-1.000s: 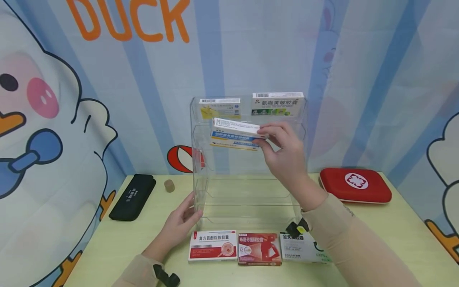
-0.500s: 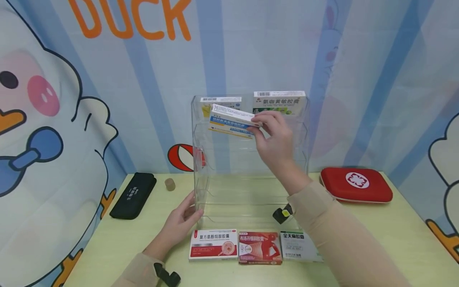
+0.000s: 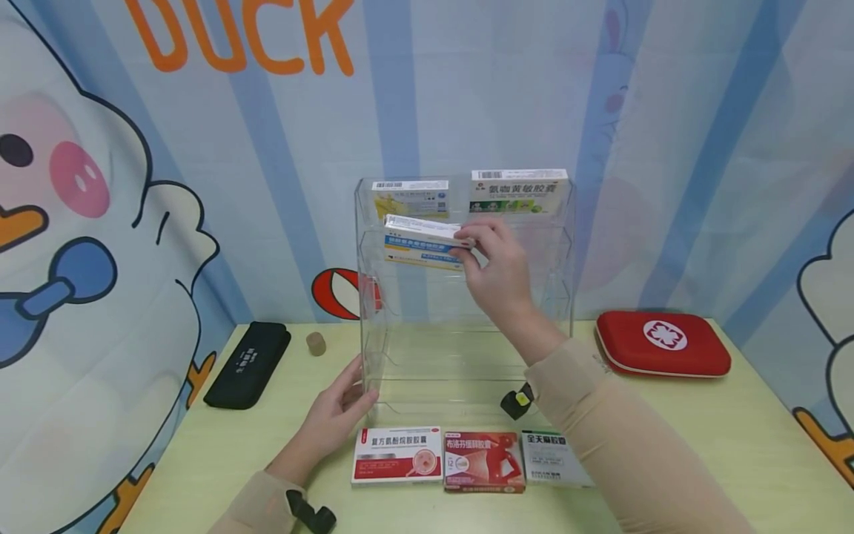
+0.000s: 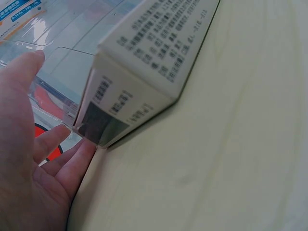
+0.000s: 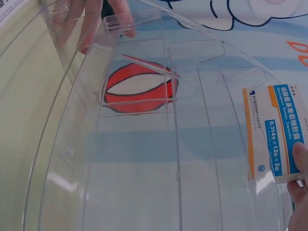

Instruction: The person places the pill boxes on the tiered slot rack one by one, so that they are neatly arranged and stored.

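In the head view my right hand [image 3: 497, 271] pinches the right end of a white, blue and yellow medicine box [image 3: 423, 241], thumb in front. The box is upright, slightly tilted, at the second tier of a clear tiered display rack [image 3: 460, 356]. The right wrist view shows the box's lower part [image 5: 272, 130] overlapping a clear tier edge; whether it is inside cannot be told. My left hand [image 3: 336, 411] holds the rack's lower left side, thumb toward the front, fingers around the side. Two boxes stand in the top tier: a yellow-white one [image 3: 410, 200] and a green-white one [image 3: 518, 194].
Before the rack lie a red-white medicine box [image 3: 396, 456], a red one [image 3: 483, 461] and a white-green one [image 3: 555, 458], partly behind the right sleeve. A black case [image 3: 247, 366] and small brown cylinder [image 3: 316, 344] lie left, a red zip case [image 3: 663, 343] right.
My right hand has lifted the medicine box toward the top tier, then lowered it again to the second tier, ending slightly further left. The left hand stays on the rack.
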Available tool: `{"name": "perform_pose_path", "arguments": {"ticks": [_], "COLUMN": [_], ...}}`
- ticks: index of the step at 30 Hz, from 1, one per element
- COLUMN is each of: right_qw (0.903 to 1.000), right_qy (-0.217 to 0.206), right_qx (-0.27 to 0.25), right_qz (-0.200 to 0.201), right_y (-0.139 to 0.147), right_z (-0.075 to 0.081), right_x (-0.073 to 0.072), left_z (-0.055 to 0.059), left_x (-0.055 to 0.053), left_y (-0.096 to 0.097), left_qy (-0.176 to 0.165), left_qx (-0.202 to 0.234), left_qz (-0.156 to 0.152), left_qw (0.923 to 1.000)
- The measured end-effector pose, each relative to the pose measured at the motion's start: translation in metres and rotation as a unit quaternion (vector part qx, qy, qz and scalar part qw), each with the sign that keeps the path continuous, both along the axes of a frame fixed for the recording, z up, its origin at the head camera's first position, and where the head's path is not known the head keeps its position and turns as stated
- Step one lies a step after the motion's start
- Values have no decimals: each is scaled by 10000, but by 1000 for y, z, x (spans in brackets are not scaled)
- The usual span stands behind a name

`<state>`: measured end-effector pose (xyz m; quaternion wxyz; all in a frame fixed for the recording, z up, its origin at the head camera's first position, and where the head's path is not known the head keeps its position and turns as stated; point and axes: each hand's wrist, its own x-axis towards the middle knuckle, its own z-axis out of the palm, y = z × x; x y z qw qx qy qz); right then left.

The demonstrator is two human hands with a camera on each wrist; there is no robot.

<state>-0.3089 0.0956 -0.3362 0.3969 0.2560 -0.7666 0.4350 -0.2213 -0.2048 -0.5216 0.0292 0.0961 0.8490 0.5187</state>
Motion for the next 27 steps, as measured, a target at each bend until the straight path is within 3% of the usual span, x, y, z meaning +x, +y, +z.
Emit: {"name": "perform_pose_path", "arguments": {"ticks": [12, 27], "right_qw": [9987, 9979], "right_qy": [291, -226], "right_qx": [385, 581], "right_qz": [-152, -174], "right_y": [-9, -17], "right_z": [-1, 0], "right_x": [0, 5], "left_z": [0, -2], "left_x": [0, 0], "left_y": [0, -1], "left_qy": [36, 75], "left_qx": [57, 78], "left_qz": [-54, -98], "left_qw": [10000, 9999]}}
